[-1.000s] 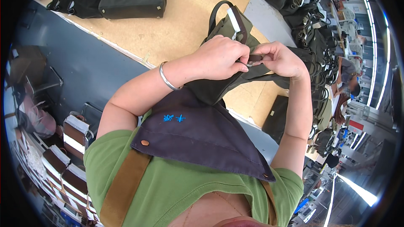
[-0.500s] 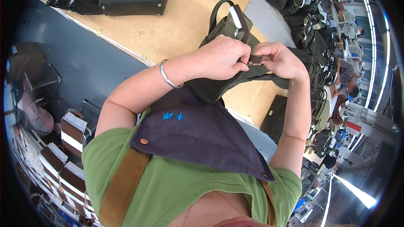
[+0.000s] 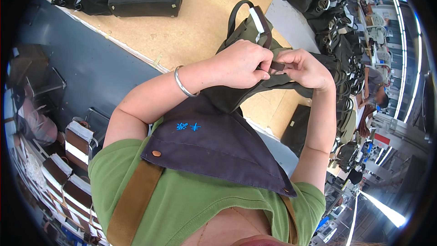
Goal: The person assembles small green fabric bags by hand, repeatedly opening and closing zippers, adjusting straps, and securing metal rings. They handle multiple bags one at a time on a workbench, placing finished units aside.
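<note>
Both hands [image 3: 273,66] pinch a soft olive bag [image 3: 246,34] (ribbed zipper).

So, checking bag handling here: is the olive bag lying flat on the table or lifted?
Lifted. The olive bag is held up between the left hand and right hand, above the table.

A dark olive fabric handbag [image 3: 248,34] was held upright above a wooden worktable. Its looped handle stood up, a brown zipper tape running along the top edge.
</note>
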Demonstrator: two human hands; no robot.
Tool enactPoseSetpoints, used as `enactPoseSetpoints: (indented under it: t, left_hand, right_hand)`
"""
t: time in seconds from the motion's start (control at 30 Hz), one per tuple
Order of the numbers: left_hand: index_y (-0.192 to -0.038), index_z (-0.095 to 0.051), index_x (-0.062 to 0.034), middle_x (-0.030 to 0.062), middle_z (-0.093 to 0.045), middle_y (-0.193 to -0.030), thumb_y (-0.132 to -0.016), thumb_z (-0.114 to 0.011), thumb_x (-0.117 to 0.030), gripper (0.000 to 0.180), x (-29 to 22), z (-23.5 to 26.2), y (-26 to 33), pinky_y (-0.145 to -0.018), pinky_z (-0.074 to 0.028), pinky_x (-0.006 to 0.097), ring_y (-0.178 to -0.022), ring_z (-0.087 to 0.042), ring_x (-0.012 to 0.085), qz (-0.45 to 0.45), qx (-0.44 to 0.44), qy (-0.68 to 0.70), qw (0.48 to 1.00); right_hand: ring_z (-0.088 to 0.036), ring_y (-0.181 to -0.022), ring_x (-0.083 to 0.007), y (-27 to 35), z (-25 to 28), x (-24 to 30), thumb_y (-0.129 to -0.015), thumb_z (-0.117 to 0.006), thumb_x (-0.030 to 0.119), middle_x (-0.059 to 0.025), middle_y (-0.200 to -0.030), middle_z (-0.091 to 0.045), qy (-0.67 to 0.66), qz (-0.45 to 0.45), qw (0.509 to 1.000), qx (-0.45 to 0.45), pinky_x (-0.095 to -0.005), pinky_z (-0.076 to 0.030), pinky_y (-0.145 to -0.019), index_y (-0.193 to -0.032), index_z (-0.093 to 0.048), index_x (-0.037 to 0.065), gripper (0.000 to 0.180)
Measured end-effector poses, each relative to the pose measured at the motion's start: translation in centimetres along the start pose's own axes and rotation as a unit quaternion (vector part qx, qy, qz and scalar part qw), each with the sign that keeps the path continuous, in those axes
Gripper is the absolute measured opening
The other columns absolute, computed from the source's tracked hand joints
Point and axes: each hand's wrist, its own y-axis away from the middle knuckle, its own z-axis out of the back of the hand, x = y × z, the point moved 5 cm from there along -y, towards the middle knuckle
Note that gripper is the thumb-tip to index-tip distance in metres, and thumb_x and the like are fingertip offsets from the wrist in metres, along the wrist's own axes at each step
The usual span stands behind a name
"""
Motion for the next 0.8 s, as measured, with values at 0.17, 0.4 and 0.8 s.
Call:
enactPoseSetpoints:
  t: [0.17, 0.4, 0.8]
  left_hand:
    - [-0.072, -0.058, -0.0032, 0.0091, -0.064, -0.073, -0.077, -0.071, -0.011, 0.016, 0.4, -0.1, 0.1, -0.057, -0.044, 0.036, -0.062, -0.059, 0.0246, 0.014, -0.012, 0.021, 1.000]
    - [-0.071, -0.061, -0.0037, 0.0088, -0.064, -0.069, -0.075, -0.072, -0.011, 0.014, 0.2, 0.2, 0.2, -0.055, -0.044, 0.035, -0.060, -0.059, 0.0233, 0.026, -0.032, 0.035, 0.999]
    - [-0.069, -0.061, -0.0037, 0.0093, -0.063, -0.066, -0.073, -0.074, -0.012, 0.016, 0.1, 0.3, 0.2, -0.051, -0.041, 0.037, -0.055, -0.057, 0.0250, -0.010, -0.054, -0.016, 0.998]
  right_hand:
    - [-0.053, -0.079, -0.0050, 0.0, -0.2, -0.1, -0.083, -0.055, -0.011, -0.0006, -0.087, -0.064, -0.030, -0.016, 0.999, -0.010, -0.0212, -0.044, -0.072, -0.102, -0.066, -0.006, 0.022]
    - [-0.050, -0.075, -0.0028, 0.3, 0.1, -0.1, -0.080, -0.062, -0.003, 0.0025, -0.078, -0.061, -0.081, -0.041, 0.995, -0.032, -0.0197, -0.040, -0.066, -0.097, -0.068, -0.004, 0.018]
    - [-0.042, -0.057, 0.0002, 0.0, -0.5, -0.1, -0.075, -0.072, 0.004, 0.0075, -0.065, -0.054, -0.021, -0.040, 0.998, -0.046, -0.0191, -0.031, -0.050, -0.089, -0.070, 0.000, 0.015]
